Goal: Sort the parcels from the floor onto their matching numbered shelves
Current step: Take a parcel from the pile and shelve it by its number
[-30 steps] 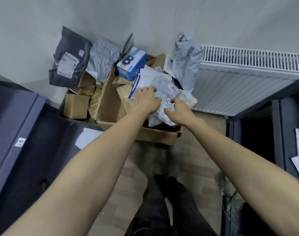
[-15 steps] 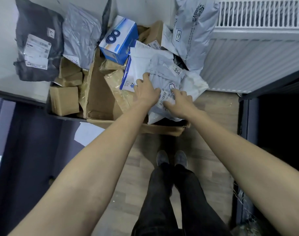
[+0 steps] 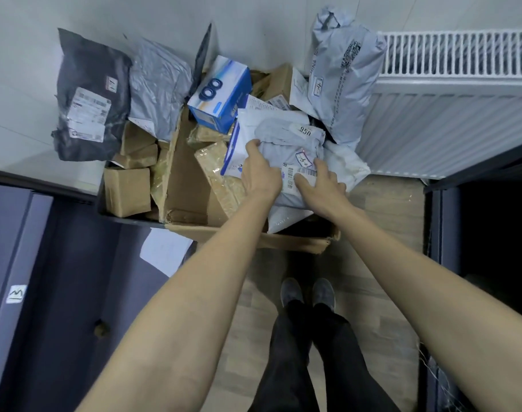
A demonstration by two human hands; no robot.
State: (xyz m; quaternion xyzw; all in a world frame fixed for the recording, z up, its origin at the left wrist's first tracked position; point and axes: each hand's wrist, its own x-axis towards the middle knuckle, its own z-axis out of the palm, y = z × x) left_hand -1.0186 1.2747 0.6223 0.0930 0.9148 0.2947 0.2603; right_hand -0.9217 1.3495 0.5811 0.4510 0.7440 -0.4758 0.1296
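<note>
Hands meet on the grey parcel (image 3: 286, 144) atop the pile in the cardboard box (image 3: 188, 185): your left hand (image 3: 261, 173) curls over its left edge, your right hand (image 3: 322, 182) presses spread fingers on its label, near the radiator (image 3: 450, 114).

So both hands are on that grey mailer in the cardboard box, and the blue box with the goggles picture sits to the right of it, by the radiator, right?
Not quite. Both hands, left and right, are on the grey mailer in the cardboard box, but the blue box sits up and to its left, not by the radiator. The head view shows this.
</note>
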